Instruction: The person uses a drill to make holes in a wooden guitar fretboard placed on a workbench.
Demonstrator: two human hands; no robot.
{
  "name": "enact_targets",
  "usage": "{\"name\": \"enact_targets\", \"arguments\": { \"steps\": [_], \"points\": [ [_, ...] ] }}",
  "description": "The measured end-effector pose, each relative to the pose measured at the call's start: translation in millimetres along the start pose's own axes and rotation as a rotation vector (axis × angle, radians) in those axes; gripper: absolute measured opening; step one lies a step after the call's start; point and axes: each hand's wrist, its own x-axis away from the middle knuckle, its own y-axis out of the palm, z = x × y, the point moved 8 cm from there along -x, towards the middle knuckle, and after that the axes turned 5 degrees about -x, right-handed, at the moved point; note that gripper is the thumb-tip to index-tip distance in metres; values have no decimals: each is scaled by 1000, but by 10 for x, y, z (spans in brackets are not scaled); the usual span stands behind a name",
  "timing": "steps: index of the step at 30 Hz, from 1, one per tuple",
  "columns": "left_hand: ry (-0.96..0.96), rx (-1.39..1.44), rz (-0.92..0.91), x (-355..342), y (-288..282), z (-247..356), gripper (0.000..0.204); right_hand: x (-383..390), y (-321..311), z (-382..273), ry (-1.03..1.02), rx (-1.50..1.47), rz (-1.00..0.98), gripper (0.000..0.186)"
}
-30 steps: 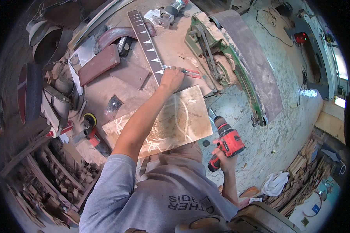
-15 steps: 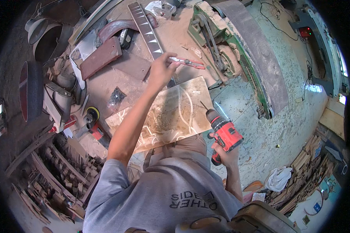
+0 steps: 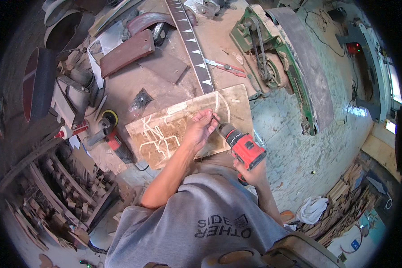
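Red cordless drill [image 3: 242, 145] sits in the person's right hand [image 3: 250, 172], the fingers wrapped around its grip at about four o'clock from the middle of the picture, its black chuck aimed toward ten o'clock. The left hand [image 3: 200, 129] meets it there: its fingertips are pinched together right at the drill's tip, on something too small to make out. Both hover over a flat wooden panel [image 3: 165, 134] with pale curved and straight lines cut or drawn across it, which lies on the dusty workbench [image 3: 174, 85] and overhangs its near edge a little.

Beyond the panel, toward twelve o'clock, a long dark strip with a row of white triangles [image 3: 192, 44] runs up the bench. A pair of red-handled pliers [image 3: 225, 68] lies just to the strip's right, at one o'clock. At nine o'clock from the panel rests a small grinder with a yellow disc [image 3: 109, 120] (its body is red and black). A green belt machine [image 3: 277, 67] stands at two o'clock, well apart from the hands, over a pale green floor [image 3: 299, 156].
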Motion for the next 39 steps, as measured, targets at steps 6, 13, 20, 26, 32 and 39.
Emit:
{"name": "enact_targets", "arguments": {
  "steps": [6,13,20,26,32,39],
  "points": [
    [-9,68,-12,-15,-36,-24,14,24,-2,15,7,21,17,35],
    [-44,87,13,-31,-25,-74,14,52,-50,28,17,138,7,37],
    [-61,52,8,-61,-25,-129,15,89,-49,166,57,213,39,30],
    [-140,3,91,-245,-180,-240,19,-165,41,19,261,232,75,27],
    [-149,63,176,-470,-304,-308,20,-387,109,125,449,294,27,27],
    [-131,90,149,-506,-363,-374,18,-443,87,154,457,351,36,27]
  ]
}}
